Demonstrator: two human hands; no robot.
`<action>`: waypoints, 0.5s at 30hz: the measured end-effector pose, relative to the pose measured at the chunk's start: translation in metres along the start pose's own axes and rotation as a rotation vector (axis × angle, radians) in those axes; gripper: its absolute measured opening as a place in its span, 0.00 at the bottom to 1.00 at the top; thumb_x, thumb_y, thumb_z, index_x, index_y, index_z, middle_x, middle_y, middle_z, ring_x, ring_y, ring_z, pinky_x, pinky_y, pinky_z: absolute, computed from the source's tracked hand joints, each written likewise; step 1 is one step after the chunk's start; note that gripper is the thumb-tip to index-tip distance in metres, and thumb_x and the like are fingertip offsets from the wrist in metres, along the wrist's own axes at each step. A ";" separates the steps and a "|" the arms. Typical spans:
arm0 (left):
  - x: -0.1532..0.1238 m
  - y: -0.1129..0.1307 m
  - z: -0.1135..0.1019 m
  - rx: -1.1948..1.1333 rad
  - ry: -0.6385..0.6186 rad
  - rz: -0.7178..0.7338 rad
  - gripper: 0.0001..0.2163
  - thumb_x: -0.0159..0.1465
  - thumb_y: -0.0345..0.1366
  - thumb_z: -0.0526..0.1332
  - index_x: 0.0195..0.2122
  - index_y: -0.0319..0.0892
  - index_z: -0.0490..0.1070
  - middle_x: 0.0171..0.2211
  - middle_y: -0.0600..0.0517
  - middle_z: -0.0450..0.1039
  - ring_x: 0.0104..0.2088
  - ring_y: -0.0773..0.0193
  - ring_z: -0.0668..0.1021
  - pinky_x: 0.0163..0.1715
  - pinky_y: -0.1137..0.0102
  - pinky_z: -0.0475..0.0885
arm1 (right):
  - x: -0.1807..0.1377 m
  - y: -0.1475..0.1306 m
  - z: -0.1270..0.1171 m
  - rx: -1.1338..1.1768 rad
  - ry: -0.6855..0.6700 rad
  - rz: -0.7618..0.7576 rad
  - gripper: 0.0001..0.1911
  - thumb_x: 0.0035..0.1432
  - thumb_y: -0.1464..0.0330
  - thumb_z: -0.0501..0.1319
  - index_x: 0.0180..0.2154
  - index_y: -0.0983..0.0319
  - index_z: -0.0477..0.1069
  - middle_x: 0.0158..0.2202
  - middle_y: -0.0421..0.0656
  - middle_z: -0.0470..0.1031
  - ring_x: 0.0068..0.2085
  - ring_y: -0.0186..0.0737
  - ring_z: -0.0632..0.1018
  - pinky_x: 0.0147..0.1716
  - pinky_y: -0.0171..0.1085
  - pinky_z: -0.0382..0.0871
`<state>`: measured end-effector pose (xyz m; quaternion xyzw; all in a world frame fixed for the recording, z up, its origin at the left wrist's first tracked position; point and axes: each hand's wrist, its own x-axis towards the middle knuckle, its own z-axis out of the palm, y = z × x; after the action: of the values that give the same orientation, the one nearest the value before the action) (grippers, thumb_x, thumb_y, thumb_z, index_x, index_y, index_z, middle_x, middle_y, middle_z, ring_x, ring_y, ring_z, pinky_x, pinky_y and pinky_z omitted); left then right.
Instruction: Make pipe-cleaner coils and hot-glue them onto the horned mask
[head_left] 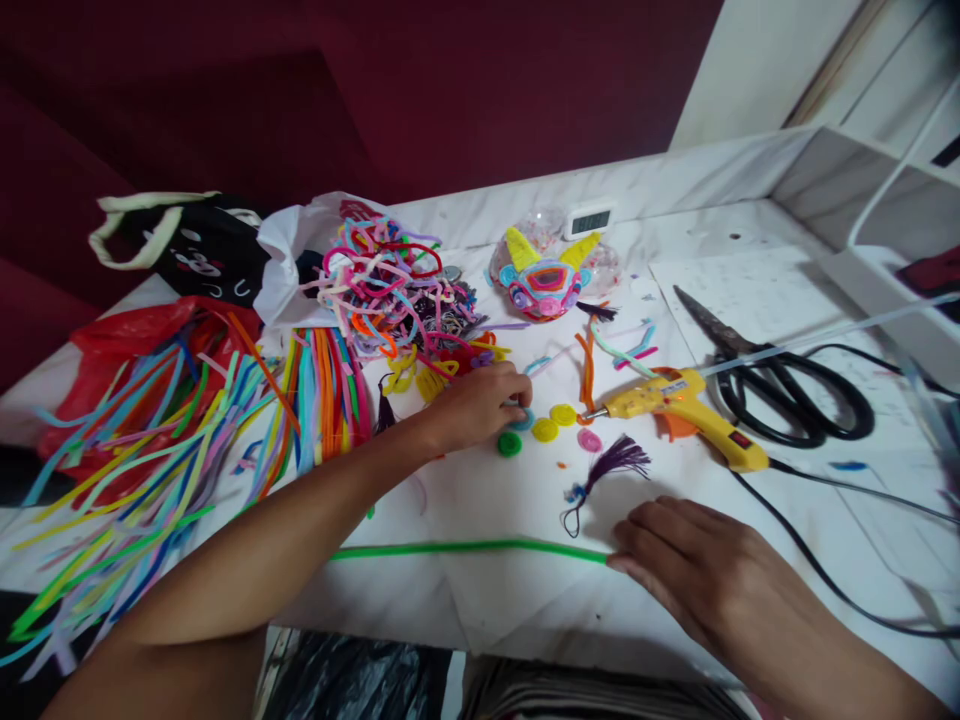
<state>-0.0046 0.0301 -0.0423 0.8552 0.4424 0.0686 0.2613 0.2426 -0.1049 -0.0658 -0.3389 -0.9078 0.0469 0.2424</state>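
Note:
A long green pipe cleaner (465, 547) lies along the front of the table, its right end pinched in my right hand (694, 560). My left hand (480, 405) reaches across with fingers closed at a light blue coiled disc (523, 420), which they partly hide. Close by lie a green coil (509, 443), two yellow coils (546, 430) and a pink coil (589, 440). Between my hands rests a purple tassel (619, 458) with a dark loop. A yellow hot glue gun (694, 410) lies on its side, its nozzle pointing at the coils.
Black-handled scissors (780, 375) lie at right among cords. At the back sit a colourful horned mask figure (547, 285) and a small digital display (590, 220). Tangled pipe cleaners (382, 270), straight bundles (322, 390), a red bag (112, 350) and a black bag (202, 245) fill the left.

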 end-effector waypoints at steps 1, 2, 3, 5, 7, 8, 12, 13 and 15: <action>-0.001 0.000 -0.002 -0.015 0.013 0.007 0.00 0.59 0.29 0.62 0.32 0.39 0.72 0.36 0.51 0.70 0.37 0.64 0.73 0.37 0.71 0.67 | 0.001 0.000 -0.003 0.012 0.020 0.012 0.12 0.69 0.69 0.52 0.36 0.65 0.72 0.31 0.46 0.74 0.35 0.43 0.77 0.30 0.39 0.67; -0.002 0.000 -0.004 -0.036 0.026 0.013 0.00 0.59 0.29 0.62 0.32 0.39 0.72 0.35 0.52 0.71 0.36 0.65 0.73 0.36 0.71 0.67 | 0.001 0.001 -0.006 0.032 0.039 0.031 0.12 0.69 0.69 0.53 0.37 0.65 0.72 0.32 0.46 0.74 0.35 0.42 0.77 0.31 0.39 0.67; -0.002 0.000 -0.006 -0.059 0.041 0.013 0.00 0.59 0.30 0.62 0.32 0.39 0.72 0.33 0.52 0.72 0.35 0.65 0.74 0.35 0.72 0.67 | 0.002 0.002 -0.009 0.063 0.051 0.055 0.11 0.69 0.69 0.53 0.37 0.65 0.72 0.33 0.46 0.74 0.35 0.41 0.77 0.31 0.38 0.68; -0.004 0.003 -0.011 -0.111 0.070 -0.005 0.01 0.59 0.31 0.63 0.32 0.40 0.72 0.31 0.54 0.73 0.32 0.67 0.74 0.34 0.73 0.67 | 0.004 0.003 -0.015 0.150 0.057 0.121 0.08 0.68 0.70 0.54 0.40 0.64 0.72 0.36 0.45 0.74 0.36 0.38 0.77 0.34 0.36 0.69; -0.006 0.009 -0.017 -0.159 0.099 -0.038 0.02 0.59 0.32 0.63 0.32 0.40 0.72 0.30 0.56 0.73 0.30 0.69 0.75 0.32 0.74 0.68 | 0.007 0.005 -0.020 0.234 0.073 0.182 0.06 0.67 0.71 0.56 0.43 0.62 0.71 0.39 0.44 0.74 0.37 0.35 0.77 0.37 0.34 0.70; -0.006 0.013 -0.020 -0.181 0.113 -0.051 0.02 0.59 0.33 0.64 0.32 0.40 0.72 0.29 0.56 0.74 0.29 0.69 0.75 0.31 0.74 0.68 | 0.010 0.006 -0.021 0.274 0.082 0.215 0.06 0.67 0.71 0.57 0.44 0.61 0.70 0.39 0.43 0.74 0.37 0.34 0.76 0.37 0.33 0.70; -0.007 0.034 -0.028 -0.248 0.185 -0.021 0.04 0.60 0.34 0.64 0.32 0.40 0.72 0.27 0.57 0.74 0.26 0.72 0.74 0.29 0.77 0.68 | 0.031 0.010 -0.022 0.503 0.077 0.451 0.08 0.65 0.66 0.59 0.45 0.59 0.70 0.34 0.40 0.73 0.29 0.31 0.73 0.28 0.31 0.68; -0.008 0.040 -0.029 -0.258 0.200 0.008 0.04 0.60 0.34 0.65 0.32 0.40 0.72 0.27 0.58 0.74 0.26 0.72 0.74 0.28 0.77 0.68 | 0.037 0.012 -0.021 0.593 0.077 0.528 0.10 0.64 0.64 0.60 0.46 0.60 0.70 0.33 0.40 0.73 0.29 0.31 0.73 0.26 0.31 0.67; -0.008 0.052 -0.030 -0.273 0.215 0.072 0.03 0.60 0.33 0.65 0.32 0.40 0.72 0.27 0.58 0.74 0.26 0.73 0.74 0.28 0.77 0.68 | 0.050 0.014 -0.018 0.799 0.105 0.645 0.14 0.62 0.61 0.62 0.47 0.61 0.69 0.33 0.41 0.73 0.30 0.33 0.73 0.26 0.31 0.67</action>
<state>0.0172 0.0105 0.0100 0.8148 0.4234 0.2284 0.3235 0.2262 -0.0636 -0.0332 -0.4845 -0.6550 0.4453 0.3715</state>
